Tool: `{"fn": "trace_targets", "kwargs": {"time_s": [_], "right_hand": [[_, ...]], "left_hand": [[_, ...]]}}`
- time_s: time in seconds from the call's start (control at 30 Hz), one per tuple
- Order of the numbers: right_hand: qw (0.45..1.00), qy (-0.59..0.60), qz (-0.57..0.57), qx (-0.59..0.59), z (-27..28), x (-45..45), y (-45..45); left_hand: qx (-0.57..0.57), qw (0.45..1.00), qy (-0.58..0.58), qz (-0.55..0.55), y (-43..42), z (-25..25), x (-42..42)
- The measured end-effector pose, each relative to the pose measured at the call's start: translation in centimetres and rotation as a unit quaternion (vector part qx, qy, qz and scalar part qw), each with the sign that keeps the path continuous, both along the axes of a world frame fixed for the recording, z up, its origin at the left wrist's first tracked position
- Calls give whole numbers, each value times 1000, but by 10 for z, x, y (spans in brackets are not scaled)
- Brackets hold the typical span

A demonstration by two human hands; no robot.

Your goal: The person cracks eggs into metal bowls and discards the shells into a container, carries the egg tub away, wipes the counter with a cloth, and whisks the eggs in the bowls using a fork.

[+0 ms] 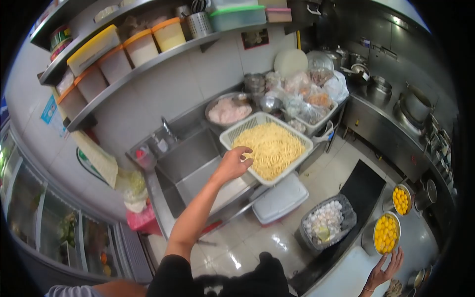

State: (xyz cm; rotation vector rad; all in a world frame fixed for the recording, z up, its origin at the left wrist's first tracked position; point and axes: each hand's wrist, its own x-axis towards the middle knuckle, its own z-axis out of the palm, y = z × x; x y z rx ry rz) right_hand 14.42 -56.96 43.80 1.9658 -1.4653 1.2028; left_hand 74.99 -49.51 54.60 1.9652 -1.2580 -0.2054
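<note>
My left hand point(234, 164) is at the near left edge of a white basket point(229, 137) heaped with yellow noodle-like strips point(271, 148). Its fingers are apart and touch or hover just over the strips; I cannot tell which. At the lower right, my right hand point(387, 270) has its fingers spread beside a round metal pot point(368, 238) of egg yolks point(386, 233). Nothing shows in its grasp. Another pot of yolks point(401, 200) stands just behind.
A steel sink point(195, 171) lies left of the basket. Beyond are a bowl of pinkish food point(229, 111) and bagged food point(309, 99). A lined bin with eggshells point(324, 221) stands on the floor. Another person's arm point(118, 288) shows at the lower left.
</note>
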Motion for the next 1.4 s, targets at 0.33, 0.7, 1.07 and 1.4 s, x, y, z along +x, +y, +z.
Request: {"fn": "trace_targets", "kwargs": {"time_s": [0.33,0.7,1.07,1.4], "right_hand": [[898,-222,373,72,116,307,-108],[862,-243,389,217,104,463,-85],[857,-292,228,359,64,477,-57],[842,-303,236,378,59,479,-44]], "left_hand": [[-100,985,-66,120,-30,184,173],[-215,880,-370,208,-139,441,389],[310,798,-442,268,-226,496,526],[330,695,-615,175,-318,469,570]]}}
